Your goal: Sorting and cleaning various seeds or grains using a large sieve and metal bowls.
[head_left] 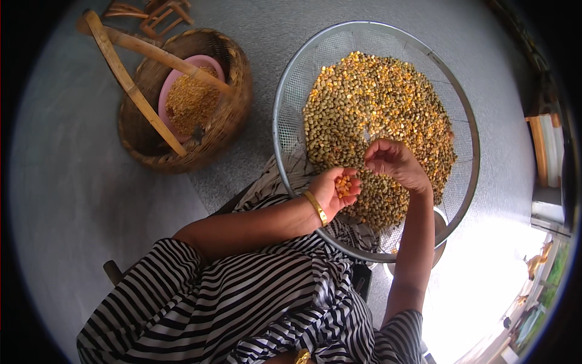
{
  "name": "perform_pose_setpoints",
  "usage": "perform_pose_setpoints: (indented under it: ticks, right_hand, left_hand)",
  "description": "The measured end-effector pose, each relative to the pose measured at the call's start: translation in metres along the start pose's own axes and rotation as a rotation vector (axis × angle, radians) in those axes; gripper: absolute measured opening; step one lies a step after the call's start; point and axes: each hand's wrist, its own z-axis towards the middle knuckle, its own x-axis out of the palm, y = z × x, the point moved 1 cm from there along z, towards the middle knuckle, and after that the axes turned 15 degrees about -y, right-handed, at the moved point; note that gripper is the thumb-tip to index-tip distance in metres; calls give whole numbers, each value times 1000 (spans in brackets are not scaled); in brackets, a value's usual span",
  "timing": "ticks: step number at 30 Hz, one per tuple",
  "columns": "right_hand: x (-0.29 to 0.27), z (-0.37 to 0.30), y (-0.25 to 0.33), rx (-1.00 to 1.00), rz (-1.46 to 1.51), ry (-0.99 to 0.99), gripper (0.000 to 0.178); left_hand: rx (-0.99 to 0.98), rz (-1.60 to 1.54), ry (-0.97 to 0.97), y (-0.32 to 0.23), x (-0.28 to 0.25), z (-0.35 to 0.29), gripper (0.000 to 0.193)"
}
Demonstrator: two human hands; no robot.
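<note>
A wide round wire-mesh sieve (280, 151) with a grey rim rests close in front of me. It holds a broad heap of greenish-brown beans mixed with yellow corn kernels (388, 100). My left hand (327, 195), palm up and cupped over the near left part of the heap, holds several orange-yellow corn kernels (344, 185). Just right of it, my right hand (397, 167) hovers above the beans with thumb and forefinger pinched together. Whatever lies between those fingertips is too small to make out.
At the far left stands a woven basket (136, 148) with a crossed bamboo handle (130, 88). Inside is a pink bowl (165, 103) of yellow grains. Behind it lies a wooden frame (167, 18). A pale bowl (440, 247) shows partly under the sieve's near right rim.
</note>
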Motion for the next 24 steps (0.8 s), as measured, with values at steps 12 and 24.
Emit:
perform_pose_setpoints:
  ticks: [12, 24]
  right_hand:
    - [-12, 11, -40, -229, -917, -519, 7]
    - [-32, 2, -33, -301, -735, -524, 8]
  left_hand:
    - [-14, -9, -29, 0, 1, -1, 16]
    - [-23, -13, -20, 0, 1, -1, 16]
